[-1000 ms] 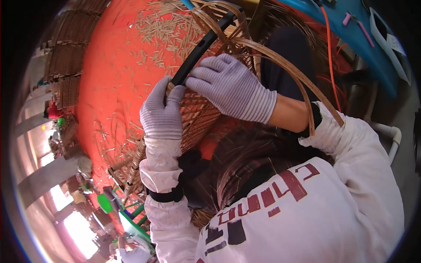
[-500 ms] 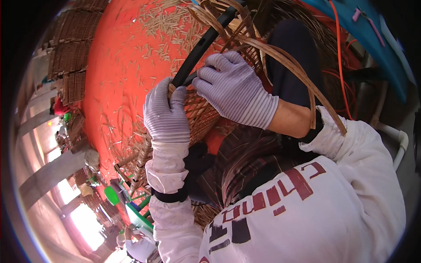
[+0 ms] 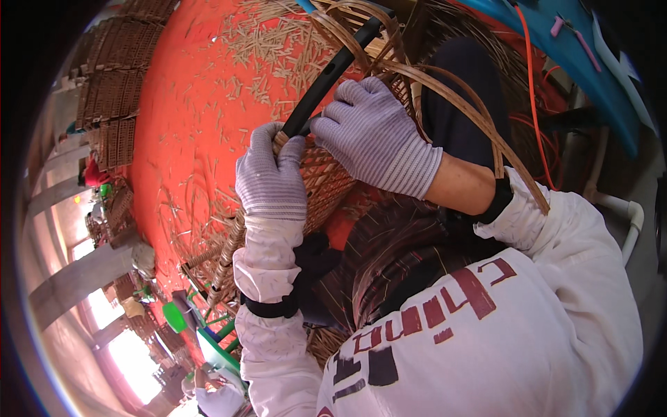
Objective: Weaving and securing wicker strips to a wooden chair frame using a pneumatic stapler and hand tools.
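Brown lattice basket (image 3: 329, 183); curved black strip (image 3: 326, 81). Left grip (image 3: 271, 177) pinches strip's lower end; right grip (image 3: 379, 135) curled, hold hidden.

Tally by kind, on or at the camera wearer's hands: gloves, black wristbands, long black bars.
Gloves: 2 (left glove, right glove)
Black wristbands: 2 (left wristband, right wristband)
Long black bar: 1
Total: 5

Large dark-red and black lettering (image 3: 406, 325) across white shirt (image 3: 528, 333)
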{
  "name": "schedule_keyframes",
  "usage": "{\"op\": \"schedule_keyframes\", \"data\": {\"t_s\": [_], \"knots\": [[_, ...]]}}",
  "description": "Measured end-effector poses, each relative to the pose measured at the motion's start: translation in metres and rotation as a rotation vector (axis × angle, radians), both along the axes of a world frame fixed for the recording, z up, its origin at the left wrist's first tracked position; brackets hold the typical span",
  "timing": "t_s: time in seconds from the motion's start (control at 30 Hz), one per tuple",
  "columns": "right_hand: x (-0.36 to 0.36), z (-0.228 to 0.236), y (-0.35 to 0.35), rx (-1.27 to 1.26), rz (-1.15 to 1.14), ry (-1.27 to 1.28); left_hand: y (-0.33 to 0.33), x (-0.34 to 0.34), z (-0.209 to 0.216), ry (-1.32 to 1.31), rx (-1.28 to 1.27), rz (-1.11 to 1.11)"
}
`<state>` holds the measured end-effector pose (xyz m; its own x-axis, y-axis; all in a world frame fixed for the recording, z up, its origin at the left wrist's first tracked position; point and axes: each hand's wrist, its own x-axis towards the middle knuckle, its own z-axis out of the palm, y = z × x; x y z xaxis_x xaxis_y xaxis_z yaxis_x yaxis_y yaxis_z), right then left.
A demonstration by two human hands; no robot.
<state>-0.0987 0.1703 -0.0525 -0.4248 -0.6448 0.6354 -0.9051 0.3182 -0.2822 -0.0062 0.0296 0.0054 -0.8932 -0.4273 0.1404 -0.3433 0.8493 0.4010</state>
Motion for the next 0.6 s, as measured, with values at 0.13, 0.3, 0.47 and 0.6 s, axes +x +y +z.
{"op": "schedule_keyframes", "data": {"t_s": [0.13, 0.3, 0.47, 0.6], "knots": [[0.003, 0.000, -0.004, -0.036, -0.039, 0.006, -0.001, -0.001, 0.001, -0.016, 0.072, 0.025], [0.007, -0.004, -0.005, -0.030, -0.063, 0.067, -0.006, -0.004, -0.002, -0.002, 0.174, 0.018], [0.009, -0.002, -0.007, 0.005, -0.046, 0.023, -0.014, -0.002, -0.005, -0.014, 0.148, -0.007], [0.014, 0.005, -0.012, 0.059, -0.096, -0.036, -0.016, -0.001, -0.004, -0.015, 0.164, -0.001]]}}
